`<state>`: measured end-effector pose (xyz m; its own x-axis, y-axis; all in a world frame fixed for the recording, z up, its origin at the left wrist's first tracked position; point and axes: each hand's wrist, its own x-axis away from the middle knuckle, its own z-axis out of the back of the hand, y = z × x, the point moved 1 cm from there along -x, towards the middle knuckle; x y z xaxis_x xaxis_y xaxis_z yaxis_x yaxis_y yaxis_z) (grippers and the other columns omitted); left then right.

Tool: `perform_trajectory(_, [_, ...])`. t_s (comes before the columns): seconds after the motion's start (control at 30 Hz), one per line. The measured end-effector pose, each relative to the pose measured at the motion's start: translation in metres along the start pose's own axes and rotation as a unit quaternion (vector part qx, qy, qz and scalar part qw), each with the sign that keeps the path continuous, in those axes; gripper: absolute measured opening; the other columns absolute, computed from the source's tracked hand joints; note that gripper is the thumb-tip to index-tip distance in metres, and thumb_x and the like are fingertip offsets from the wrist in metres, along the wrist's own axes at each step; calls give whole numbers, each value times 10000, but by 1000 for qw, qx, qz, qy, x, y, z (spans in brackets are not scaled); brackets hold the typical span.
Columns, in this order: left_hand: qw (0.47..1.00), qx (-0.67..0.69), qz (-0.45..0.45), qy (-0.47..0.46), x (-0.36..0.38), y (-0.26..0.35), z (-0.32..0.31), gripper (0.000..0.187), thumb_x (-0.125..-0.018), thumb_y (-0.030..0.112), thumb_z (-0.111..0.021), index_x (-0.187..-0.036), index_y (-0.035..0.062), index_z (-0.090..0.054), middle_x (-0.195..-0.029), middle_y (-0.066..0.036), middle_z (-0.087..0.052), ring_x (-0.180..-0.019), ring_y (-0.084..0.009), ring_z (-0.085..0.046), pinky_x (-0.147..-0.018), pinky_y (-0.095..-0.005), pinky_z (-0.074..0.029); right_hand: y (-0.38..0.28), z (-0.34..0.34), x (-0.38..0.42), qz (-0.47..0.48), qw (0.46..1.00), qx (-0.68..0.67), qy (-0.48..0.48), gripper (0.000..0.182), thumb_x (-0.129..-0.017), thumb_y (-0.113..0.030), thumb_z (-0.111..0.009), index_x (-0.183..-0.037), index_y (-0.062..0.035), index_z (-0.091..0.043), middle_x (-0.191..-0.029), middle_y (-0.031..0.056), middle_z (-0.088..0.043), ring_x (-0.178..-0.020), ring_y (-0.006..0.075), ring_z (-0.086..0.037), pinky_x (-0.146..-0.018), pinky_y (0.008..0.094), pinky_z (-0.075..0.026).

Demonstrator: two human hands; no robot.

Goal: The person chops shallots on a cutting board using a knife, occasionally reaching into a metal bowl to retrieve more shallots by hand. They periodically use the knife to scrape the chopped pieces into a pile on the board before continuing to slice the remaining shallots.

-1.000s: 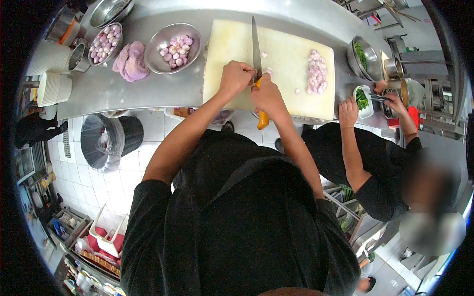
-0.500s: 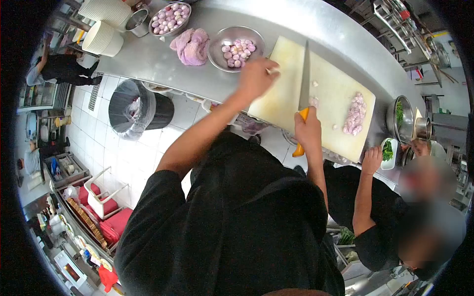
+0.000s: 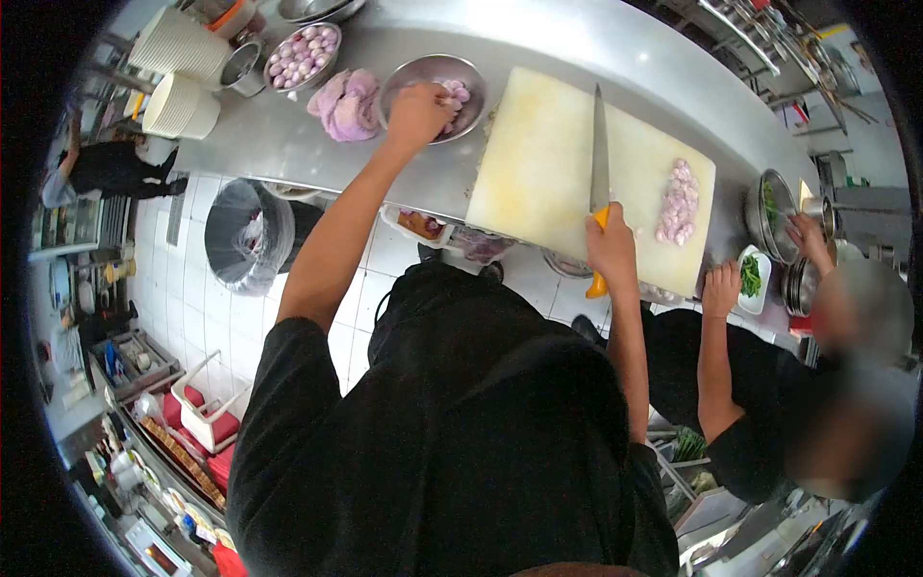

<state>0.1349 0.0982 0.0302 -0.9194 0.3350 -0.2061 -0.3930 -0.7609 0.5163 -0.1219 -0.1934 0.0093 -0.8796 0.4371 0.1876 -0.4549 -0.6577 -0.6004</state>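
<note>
My left hand (image 3: 420, 115) reaches down into a steel bowl (image 3: 388, 85) of peeled shallots (image 3: 456, 94); its fingertips are hidden among them. My right hand (image 3: 611, 247) grips the orange handle of a large knife (image 3: 600, 154), whose blade points away from me over the cutting board (image 3: 529, 144). A long pile of cut shallots (image 3: 679, 202) lies on the board's right side. Left of the steel bowl is a crumpled pinkish cloth (image 3: 346, 106), and beyond it another bowl holds more shallots (image 3: 303, 56).
A lined bin (image 3: 240, 236) stands on the floor at left. Stacked white containers (image 3: 181, 106) sit at the counter's left end. A co-worker's hands (image 3: 721, 288) are near a white dish of greens (image 3: 751, 276) at right.
My left hand has moved left from beside the board into the steel bowl. My right hand still holds the knife on the board. The small pieces near the blade are no longer seen.
</note>
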Motion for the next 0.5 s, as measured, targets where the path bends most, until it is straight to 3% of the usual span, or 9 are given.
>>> perform_trajectory(0.07, [996, 83, 27, 2, 0, 24, 11, 299, -778, 216, -784, -1037, 66, -784, -998, -163, -743, -866, -268, -719, -816, -376, -564, -9, 3, 4, -21, 1000, 0, -5, 372, -961, -220, -585, -1220, 13, -455, -784, 283, -666, -653, 431, -687, -570, 493, -542])
perform_trajectory(0.13, [974, 215, 68, -27, 8, 53, 18, 311, -789, 222, -794, -1050, 53, -781, -964, -149, -749, -818, -207, -716, -772, -329, -563, -22, 12, 9, -2, 1000, 9, -1, 376, -946, -219, -587, -1214, 6, -449, -844, 332, -662, -784, 512, -656, -707, 570, -515])
perform_trajectory(0.17, [961, 253, 68, -89, 14, 69, 22, 301, -806, 207, -789, -1053, 35, -778, -946, -134, -749, -793, -157, -698, -747, -290, -557, -26, 15, 11, 6, 1000, 15, 0, 378, -938, -219, -587, -1210, 3, -446, -873, 357, -661, -849, 552, -640, -776, 609, -502])
perform_trajectory(0.27, [931, 321, -12, -175, 39, 99, -13, 269, -875, 206, -782, -1051, 3, -767, -946, -83, -751, -821, -119, -675, -751, -259, -538, -30, 18, 13, -2, 1000, 24, -12, 357, -937, -218, -593, -1179, 2, -449, -855, 350, -658, -842, 548, -641, -775, 607, -501])
perform_trajectory(0.4, [932, 259, -82, -241, 63, 123, -59, 288, -832, 159, -776, -1060, -15, -750, -944, -116, -727, -820, -172, -693, -784, -298, -557, -44, 21, 20, 3, 1000, 11, -15, 334, -939, -215, -591, -1145, 3, -443, -835, 346, -654, -833, 543, -643, -781, 603, -502])
perform_trajectory(0.5, [947, 198, -115, -223, 64, 128, -77, 265, -820, 141, -753, -1052, 12, -757, -914, -156, -709, -815, -238, -701, -769, -343, -564, -55, 18, 23, 5, 999, 4, -31, 326, -943, -216, -588, -1133, 4, -439, -844, 346, -656, -838, 536, -647, -788, 599, -501])
